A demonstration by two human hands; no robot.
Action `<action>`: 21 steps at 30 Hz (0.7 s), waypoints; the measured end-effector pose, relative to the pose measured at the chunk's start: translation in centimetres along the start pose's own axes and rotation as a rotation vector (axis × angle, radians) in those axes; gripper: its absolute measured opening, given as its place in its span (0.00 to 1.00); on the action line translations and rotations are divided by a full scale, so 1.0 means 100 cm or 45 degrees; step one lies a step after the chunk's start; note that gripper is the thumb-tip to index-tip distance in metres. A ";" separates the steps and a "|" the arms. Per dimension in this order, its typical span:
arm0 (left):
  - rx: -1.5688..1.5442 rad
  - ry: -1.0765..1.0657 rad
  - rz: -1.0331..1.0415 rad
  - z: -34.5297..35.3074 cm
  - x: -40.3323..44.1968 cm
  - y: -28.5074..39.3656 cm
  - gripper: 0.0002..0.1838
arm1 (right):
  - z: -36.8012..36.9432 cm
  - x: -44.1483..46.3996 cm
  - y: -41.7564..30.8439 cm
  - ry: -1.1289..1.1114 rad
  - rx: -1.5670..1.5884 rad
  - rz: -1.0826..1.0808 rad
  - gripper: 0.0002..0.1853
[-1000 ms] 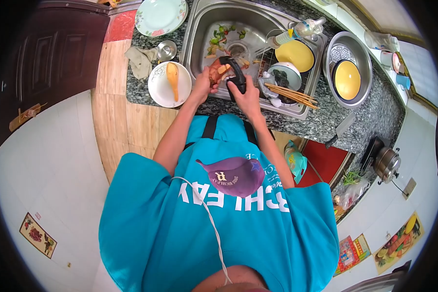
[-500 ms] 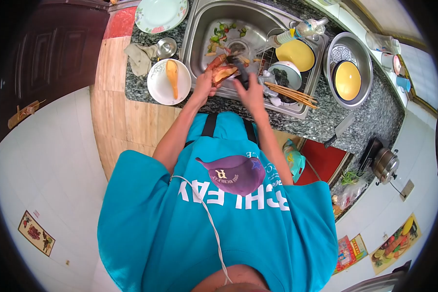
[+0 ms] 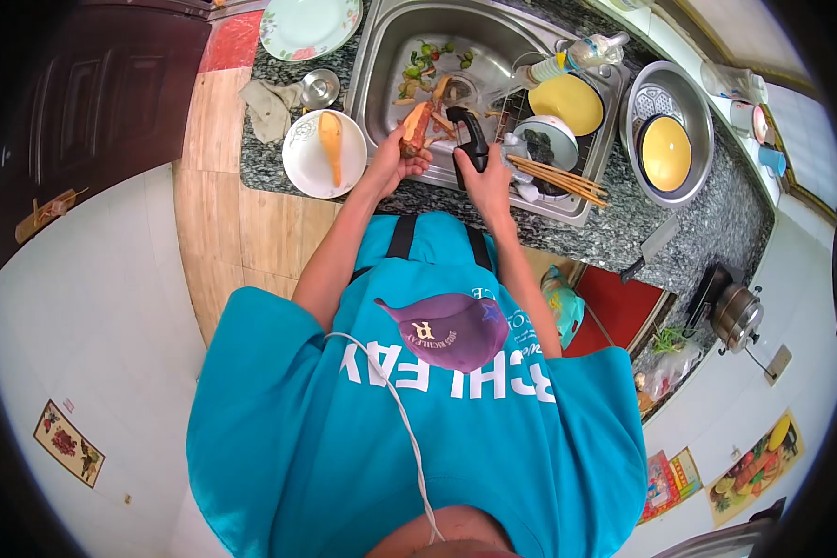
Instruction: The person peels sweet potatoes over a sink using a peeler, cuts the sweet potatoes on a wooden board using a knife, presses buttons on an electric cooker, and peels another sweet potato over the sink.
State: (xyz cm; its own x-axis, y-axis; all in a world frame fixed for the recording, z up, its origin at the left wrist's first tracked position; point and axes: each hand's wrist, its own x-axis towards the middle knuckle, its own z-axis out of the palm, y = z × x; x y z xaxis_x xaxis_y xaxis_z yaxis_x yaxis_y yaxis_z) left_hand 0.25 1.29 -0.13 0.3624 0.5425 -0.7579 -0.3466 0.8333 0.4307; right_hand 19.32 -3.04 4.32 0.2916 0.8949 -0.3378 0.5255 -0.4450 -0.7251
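the left hand grips a part-peeled root over the sink, upper centre, long axis steeply up and slightly right; the right hand grips a peeler, head upper left.

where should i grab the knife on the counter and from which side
By its black handle, probably best from the person's side. The knife appears to lie flat, with the handle at the near edge of the counter and the blade pointing away toward the back, so coming from there should avoid reaching across the blade.
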 end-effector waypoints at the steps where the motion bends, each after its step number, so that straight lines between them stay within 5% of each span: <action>1: 0.078 0.055 0.022 -0.002 0.007 -0.003 0.26 | -0.001 -0.002 -0.005 -0.027 0.101 -0.033 0.22; 13: 0.101 0.051 0.068 0.003 0.003 -0.009 0.15 | 0.001 -0.008 -0.019 -0.454 0.108 -0.197 0.24; 21: 0.143 -0.140 0.075 -0.009 -0.003 -0.010 0.19 | 0.006 0.004 -0.001 -0.292 0.100 -0.307 0.24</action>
State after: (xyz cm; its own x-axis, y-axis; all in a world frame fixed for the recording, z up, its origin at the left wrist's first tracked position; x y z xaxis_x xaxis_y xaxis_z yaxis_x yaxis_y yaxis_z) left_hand -0.26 0.17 -0.75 0.4388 0.5942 -0.6741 -0.2735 0.8029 0.5297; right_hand 18.90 -2.61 3.83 -0.0259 0.9624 -0.2706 0.4916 -0.2234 -0.8417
